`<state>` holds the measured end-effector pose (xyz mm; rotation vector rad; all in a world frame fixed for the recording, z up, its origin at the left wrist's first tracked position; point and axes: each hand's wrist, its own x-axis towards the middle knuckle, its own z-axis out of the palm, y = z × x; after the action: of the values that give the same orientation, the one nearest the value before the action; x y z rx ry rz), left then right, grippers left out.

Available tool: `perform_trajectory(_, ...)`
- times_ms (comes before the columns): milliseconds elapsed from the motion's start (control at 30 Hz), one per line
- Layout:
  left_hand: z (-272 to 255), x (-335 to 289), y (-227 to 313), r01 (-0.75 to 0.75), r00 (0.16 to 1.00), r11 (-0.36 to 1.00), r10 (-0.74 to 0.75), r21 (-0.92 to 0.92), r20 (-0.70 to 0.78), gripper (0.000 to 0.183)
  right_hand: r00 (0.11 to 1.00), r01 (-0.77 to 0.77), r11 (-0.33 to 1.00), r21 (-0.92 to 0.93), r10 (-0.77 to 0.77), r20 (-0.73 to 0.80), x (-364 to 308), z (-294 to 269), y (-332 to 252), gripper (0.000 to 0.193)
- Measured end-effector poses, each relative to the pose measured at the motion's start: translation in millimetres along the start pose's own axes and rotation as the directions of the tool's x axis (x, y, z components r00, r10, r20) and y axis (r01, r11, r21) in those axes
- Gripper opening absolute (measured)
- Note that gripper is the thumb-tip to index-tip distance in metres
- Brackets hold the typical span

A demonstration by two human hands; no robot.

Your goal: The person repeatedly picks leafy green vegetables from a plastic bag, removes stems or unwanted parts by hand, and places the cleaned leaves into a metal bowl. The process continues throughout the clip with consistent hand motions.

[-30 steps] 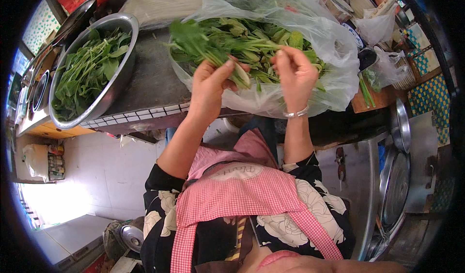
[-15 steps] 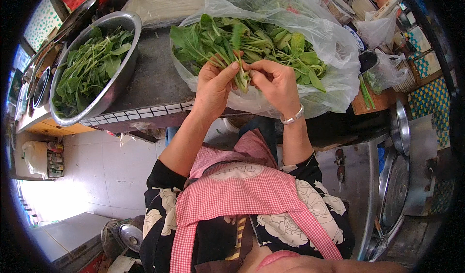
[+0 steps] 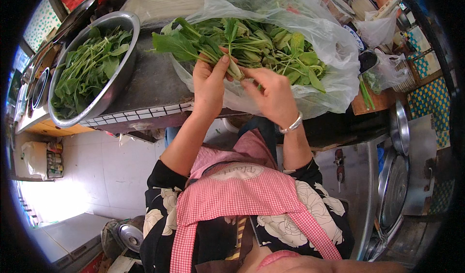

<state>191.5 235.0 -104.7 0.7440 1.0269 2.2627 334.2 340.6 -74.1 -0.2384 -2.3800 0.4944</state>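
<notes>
My left hand [image 3: 208,89] is closed round the stems of a bunch of leafy greens [image 3: 180,46], its leaves pointing up and to the left. Thumb and fingertips of my right hand [image 3: 272,96] pinch at the pale root end of that bunch; the exact spot is partly covered by the fingers. A silvery band sits on my right wrist. Both hands are over the near edge of an open clear plastic bag [image 3: 336,55], which holds more loose greens [image 3: 295,57]. To the left, a metal basin [image 3: 136,28] contains a heap of similar greens [image 3: 92,64].
The dark counter [image 3: 152,74] has a white-tiled front edge. Behind lies a clear packet of pale noodle-like strands [image 3: 162,4]. At right are a wooden board [image 3: 361,106] with green stalks, small plastic bags [image 3: 380,31] and metal pans [image 3: 399,127].
The bunch has tipped over to the left, its leaves now reaching past the bag's edge. My right hand has shifted slightly down, staying at the root end.
</notes>
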Motion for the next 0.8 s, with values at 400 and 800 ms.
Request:
perform_trajectory(400, 14.1, -7.9, 16.5, 0.174, 0.984, 0.94, -0.175, -0.293, 0.025, 0.012, 1.0, -0.012, 1.0, -0.026, 0.012, 0.005, 0.7, 21.0, -17.3, 0.014)
perform_trajectory(800, -5.5, -0.2, 28.4, 0.367, 0.908, 0.88, -0.267, -0.303, 0.324, 0.014, 0.984, -0.151, 0.874, 0.462, 0.086, 0.158, -3.4, 22.5, -14.7, 0.012)
